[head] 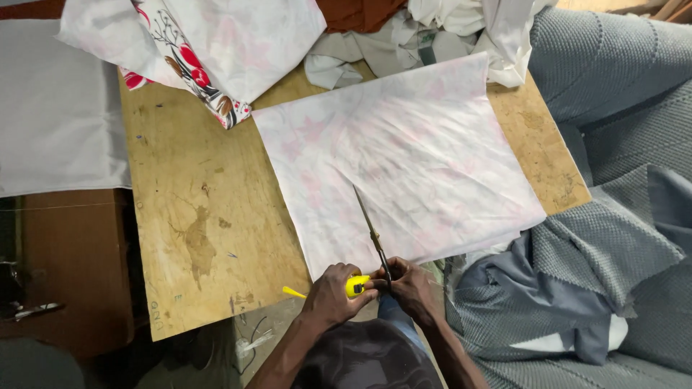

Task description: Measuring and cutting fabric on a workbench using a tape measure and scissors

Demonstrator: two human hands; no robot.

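At the near edge of the wooden table [194, 216], both hands meet over the pale pink-printed cloth [404, 158]. Right hand [412, 287] fingers closed around the scissors [373, 234], blades lying on the cloth, tips pointing away. Left hand [333, 292] curled around a yellow tape measure [355, 286], touching the right hand. Grey knit fabric [613, 238] lies to the right, floral cloth [194, 65] at the far left.

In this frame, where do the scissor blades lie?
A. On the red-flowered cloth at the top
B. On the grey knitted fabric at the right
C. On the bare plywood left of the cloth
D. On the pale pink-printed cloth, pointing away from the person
D: the scissors rest on the pale cloth, blades angled away from the right hand at the handles, with the left hand beside it at a yellow tool.
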